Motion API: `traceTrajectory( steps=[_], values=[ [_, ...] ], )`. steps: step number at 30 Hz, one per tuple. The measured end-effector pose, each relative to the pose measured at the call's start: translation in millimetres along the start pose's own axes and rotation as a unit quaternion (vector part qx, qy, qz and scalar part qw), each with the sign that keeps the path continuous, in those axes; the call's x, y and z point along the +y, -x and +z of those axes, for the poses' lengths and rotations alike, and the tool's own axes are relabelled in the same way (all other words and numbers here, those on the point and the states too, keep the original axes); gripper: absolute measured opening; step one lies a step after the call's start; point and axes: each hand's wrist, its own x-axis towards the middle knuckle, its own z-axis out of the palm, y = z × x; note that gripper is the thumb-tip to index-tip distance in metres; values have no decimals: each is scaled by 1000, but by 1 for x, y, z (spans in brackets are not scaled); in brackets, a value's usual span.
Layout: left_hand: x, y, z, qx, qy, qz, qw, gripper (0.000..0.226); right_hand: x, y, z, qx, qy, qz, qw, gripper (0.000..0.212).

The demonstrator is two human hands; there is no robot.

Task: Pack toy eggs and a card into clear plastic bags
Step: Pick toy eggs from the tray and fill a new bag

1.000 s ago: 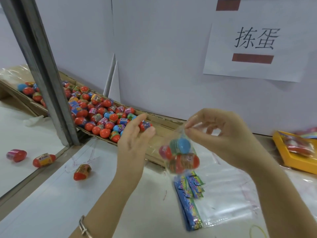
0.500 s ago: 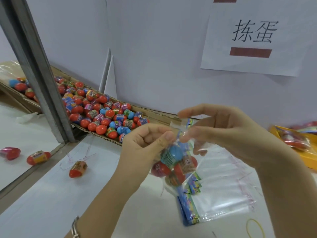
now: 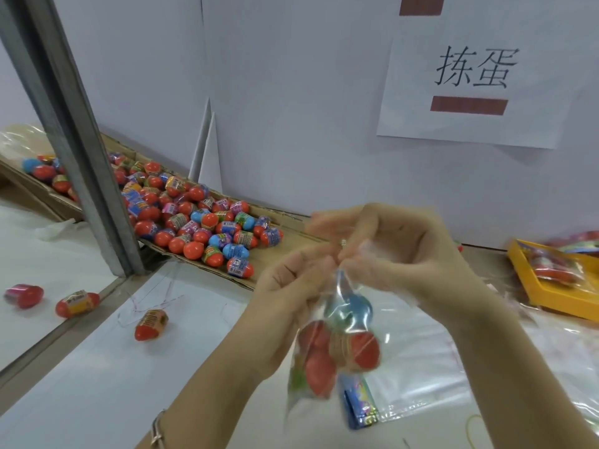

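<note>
- The left hand [image 3: 288, 286] and right hand [image 3: 408, 254] each pinch the gathered mouth of a clear bag [image 3: 337, 361] with curled fingers.
- The bag hangs above the table [image 3: 97, 384], holding red and blue toy eggs [image 3: 363, 348].
- At 6 o'clock below it, a stack of cards [image 3: 359, 403] lies beside flat bags [image 3: 428, 367].
- At 10 o'clock, a cardboard tray [image 3: 288, 220] of loose eggs [image 3: 194, 222] sits against the white wall [image 3: 291, 92], behind a metal post [image 3: 64, 124].
- A yellow tray [image 3: 551, 299] sits at 3 o'clock.
- A paper sign [image 3: 470, 76] hangs at 1 o'clock.
</note>
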Motion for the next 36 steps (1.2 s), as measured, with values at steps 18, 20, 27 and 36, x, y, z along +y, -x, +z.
traceTrajectory(
  steps=[18,20,27,36],
  values=[
    [-8,25,27,169,-163,208,950,32,7,-6,0,278,241,148,918,9],
    [-8,26,27,176,-177,191,949,34,6,-7,2,276,251,147,916,11],
    [-3,19,22,241,-138,160,947,22,10,-5,2,236,258,151,924,10],
    [1,17,16,244,-131,142,950,8,3,-3,6,88,543,-62,833,23]
  ],
)
